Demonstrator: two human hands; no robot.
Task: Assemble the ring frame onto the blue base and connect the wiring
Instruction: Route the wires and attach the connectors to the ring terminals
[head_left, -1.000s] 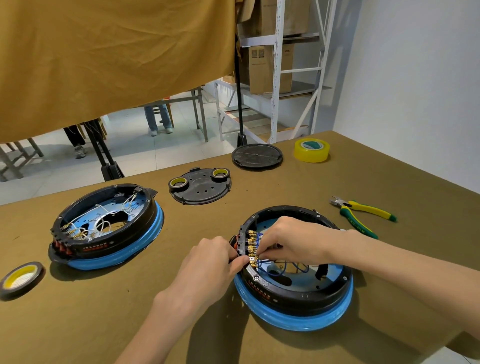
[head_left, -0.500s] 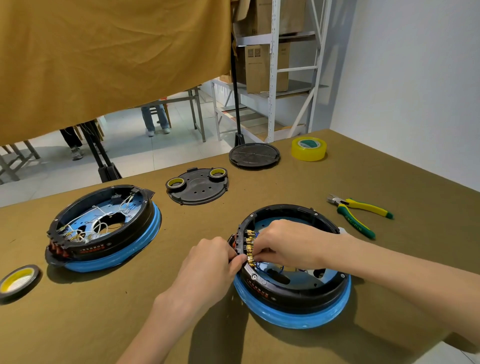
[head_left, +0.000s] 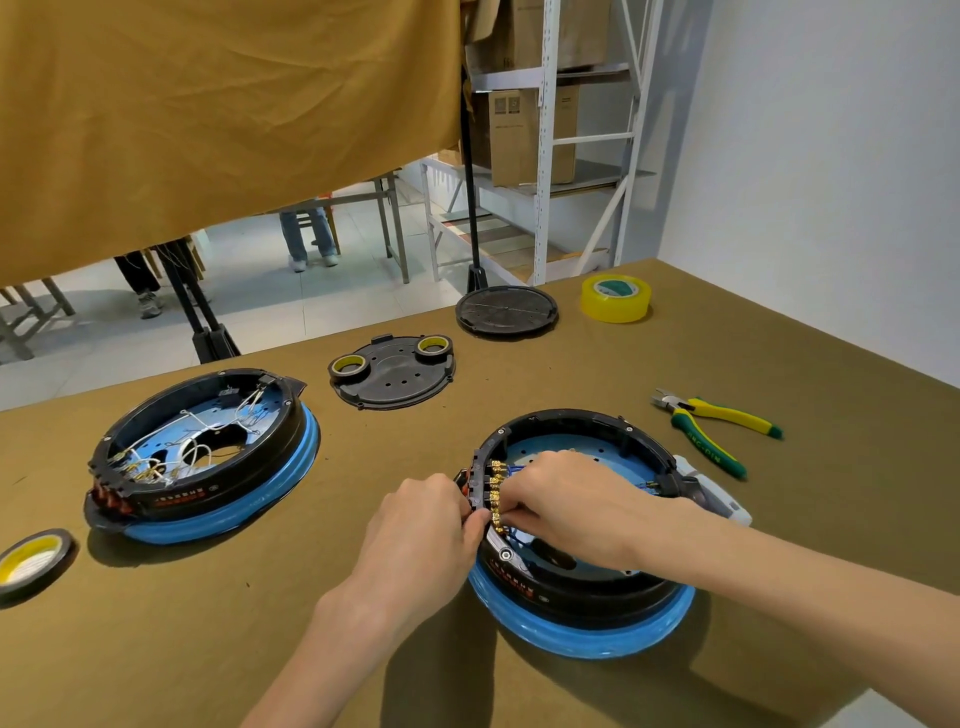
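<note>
— Cloth, olive and matte, covers the table (head_left: 779, 364); a mustard curtain (head_left: 208, 114) hangs behind, white wall to the right.

— And the hands?

— Left hand (head_left: 421, 535) and right hand (head_left: 576, 499) both pinch the brass terminals (head_left: 496, 480) on the black ring frame (head_left: 597, 587), seated on its glossy blue base (head_left: 587, 631) near the front edge.

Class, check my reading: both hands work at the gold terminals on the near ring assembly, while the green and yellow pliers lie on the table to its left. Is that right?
Not quite. The head view shows the pliers to the right of the near ring assembly, not the left. The left hand and right hand are indeed at its gold terminals.
</note>
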